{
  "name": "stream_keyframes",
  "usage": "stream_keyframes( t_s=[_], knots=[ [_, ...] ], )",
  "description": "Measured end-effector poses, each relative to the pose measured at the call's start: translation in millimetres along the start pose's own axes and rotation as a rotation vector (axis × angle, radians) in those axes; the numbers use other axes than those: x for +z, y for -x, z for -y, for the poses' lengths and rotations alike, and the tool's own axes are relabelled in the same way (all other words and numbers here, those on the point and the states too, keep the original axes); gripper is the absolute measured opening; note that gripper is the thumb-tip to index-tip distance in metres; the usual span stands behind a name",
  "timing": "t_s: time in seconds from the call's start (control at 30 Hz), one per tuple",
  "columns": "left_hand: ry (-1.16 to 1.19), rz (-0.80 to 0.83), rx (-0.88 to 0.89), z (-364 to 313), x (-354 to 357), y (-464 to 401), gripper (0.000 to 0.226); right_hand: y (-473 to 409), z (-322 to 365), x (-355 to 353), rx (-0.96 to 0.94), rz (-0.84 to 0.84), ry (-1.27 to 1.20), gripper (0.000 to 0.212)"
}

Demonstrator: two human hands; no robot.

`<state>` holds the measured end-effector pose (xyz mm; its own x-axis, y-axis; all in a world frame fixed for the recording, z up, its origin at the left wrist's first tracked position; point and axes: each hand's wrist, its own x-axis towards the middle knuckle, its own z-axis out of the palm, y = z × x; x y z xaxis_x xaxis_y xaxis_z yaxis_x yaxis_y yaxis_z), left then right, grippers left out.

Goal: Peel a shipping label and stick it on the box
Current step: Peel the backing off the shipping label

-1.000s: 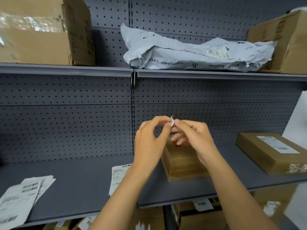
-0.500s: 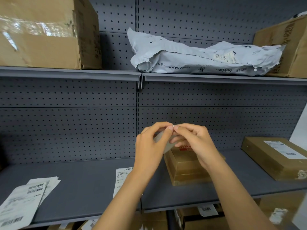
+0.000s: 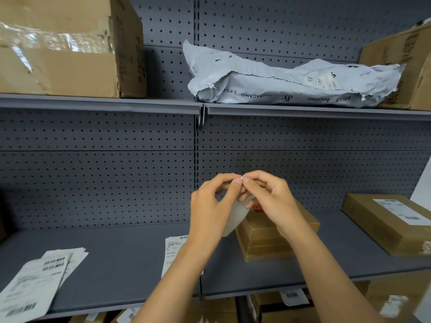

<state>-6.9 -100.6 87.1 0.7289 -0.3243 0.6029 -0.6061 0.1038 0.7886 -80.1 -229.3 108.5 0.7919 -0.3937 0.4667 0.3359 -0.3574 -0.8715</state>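
Note:
My left hand [image 3: 211, 210] and my right hand [image 3: 268, 199] meet in front of me, thumbs and forefingers pinching the top corner of a shipping label [image 3: 235, 215]. The label hangs down between the hands, its pale blank side facing me. Just behind and below the hands, a small brown cardboard box [image 3: 270, 236] with a red mark on top sits on the grey shelf [image 3: 130, 259]. My hands hide part of its top.
Another label sheet [image 3: 172, 250] lies on the shelf left of the box, and a pile of labels [image 3: 35, 283] lies at the far left. A flat labelled box [image 3: 391, 220] sits at right. The upper shelf holds big cartons and a grey mailer bag [image 3: 289, 82].
The view has shifted slightly. The label now hangs lower between my hands, with more of its pale sheet showing. My fingers still pinch its top corner.

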Motion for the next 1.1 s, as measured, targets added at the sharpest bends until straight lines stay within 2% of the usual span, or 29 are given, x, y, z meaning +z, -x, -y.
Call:
stream_keyframes(
  t_s=[0.5,0.8,1.1],
  knots=[
    [0.039,-0.025,-0.006,-11,1,1,0.012,1,-7,13,-0.153,-0.123,0.202,0.014],
    [-0.033,-0.057,-0.032,-5,6,-2,0.016,3,-12,16,-0.257,-0.239,0.359,0.014],
    [-0.022,-0.046,-0.102,-4,6,-10,0.018,4,-5,19,-0.217,-0.254,0.348,0.02]
  ],
)
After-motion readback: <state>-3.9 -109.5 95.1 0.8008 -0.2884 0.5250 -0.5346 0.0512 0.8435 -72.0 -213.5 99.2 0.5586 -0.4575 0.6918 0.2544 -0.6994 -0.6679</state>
